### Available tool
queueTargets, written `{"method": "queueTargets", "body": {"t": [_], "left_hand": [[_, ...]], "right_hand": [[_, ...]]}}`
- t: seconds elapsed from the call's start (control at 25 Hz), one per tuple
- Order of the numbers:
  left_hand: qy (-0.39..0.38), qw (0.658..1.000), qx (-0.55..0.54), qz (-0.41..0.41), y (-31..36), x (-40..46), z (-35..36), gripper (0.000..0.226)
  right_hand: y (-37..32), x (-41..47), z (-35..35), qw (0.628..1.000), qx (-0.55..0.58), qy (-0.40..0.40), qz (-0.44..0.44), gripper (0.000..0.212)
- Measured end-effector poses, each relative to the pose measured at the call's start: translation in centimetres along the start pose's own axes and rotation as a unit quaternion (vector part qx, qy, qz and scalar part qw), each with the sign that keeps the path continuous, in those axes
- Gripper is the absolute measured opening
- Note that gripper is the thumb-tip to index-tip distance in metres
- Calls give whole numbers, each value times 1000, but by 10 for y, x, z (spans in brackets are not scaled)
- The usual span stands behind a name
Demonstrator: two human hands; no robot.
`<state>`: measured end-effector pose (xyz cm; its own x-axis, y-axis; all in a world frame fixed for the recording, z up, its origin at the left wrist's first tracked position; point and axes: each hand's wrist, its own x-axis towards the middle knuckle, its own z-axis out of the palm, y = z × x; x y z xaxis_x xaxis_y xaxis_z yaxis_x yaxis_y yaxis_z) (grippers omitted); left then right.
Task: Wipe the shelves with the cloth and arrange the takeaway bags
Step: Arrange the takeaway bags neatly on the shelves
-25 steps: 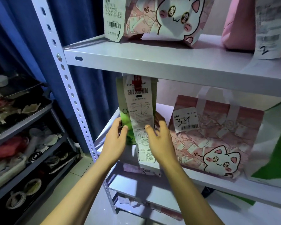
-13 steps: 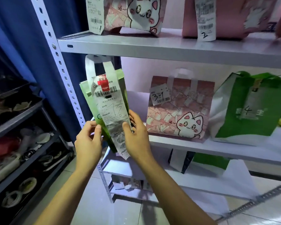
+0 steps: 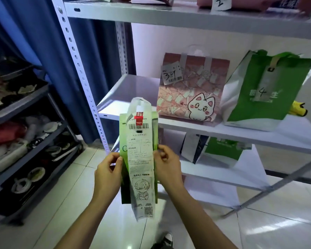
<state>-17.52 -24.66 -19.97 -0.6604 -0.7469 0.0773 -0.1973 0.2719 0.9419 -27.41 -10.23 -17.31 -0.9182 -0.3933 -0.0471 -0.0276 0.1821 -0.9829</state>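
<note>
- I've got the narrow green bag [image 3: 123,141] out in front of the middle shelf [image 3: 133,87], upright, held in the air over the floor.
- My left hand [image 3: 107,172] pinches its left edge, fingers curled onto the side; my right hand [image 3: 166,164] pinches the right edge the same way. Both grips closed on the bag.
- It looks light and thin-walled, probably soft enough to crumple if I squeeze, so the side edges or the white handle loop [image 3: 139,103] on top look like the safest places to hold.
- A long receipt [image 3: 140,159] hangs loose down the front, past the bag's bottom; that could snag or tear.
- On the shelf, to the right: a pink cat bag [image 3: 190,90] marked 34, then a bigger green bag [image 3: 262,90] marked 4, close beside each other.
- The near-left stretch of that shelf is bare.
- The upright post [image 3: 83,78] stands just left of the shelf; a dark rack [image 3: 25,123] of clutter sits far left.
- No cloth that I can make out.
</note>
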Motion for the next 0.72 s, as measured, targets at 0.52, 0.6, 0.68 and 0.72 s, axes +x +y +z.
{"method": "queueTargets", "body": {"t": [0.52,0.6,0.68,0.72], "left_hand": [[-23,967,-110,-228,-30,-45,143,8],[-14,965,-113,-236,-37,-41,163,6],[-3,963,-112,-247,-42,-33,180,7],[4,958,-111,-263,-44,-28,186,8]], "right_hand": [[137,30,-110,988,-85,-50,122,24],[156,33,-118,984,-95,-65,140,26],[168,37,-124,980,-100,-75,155,29],[173,40,-126,977,-103,-87,163,32]]}}
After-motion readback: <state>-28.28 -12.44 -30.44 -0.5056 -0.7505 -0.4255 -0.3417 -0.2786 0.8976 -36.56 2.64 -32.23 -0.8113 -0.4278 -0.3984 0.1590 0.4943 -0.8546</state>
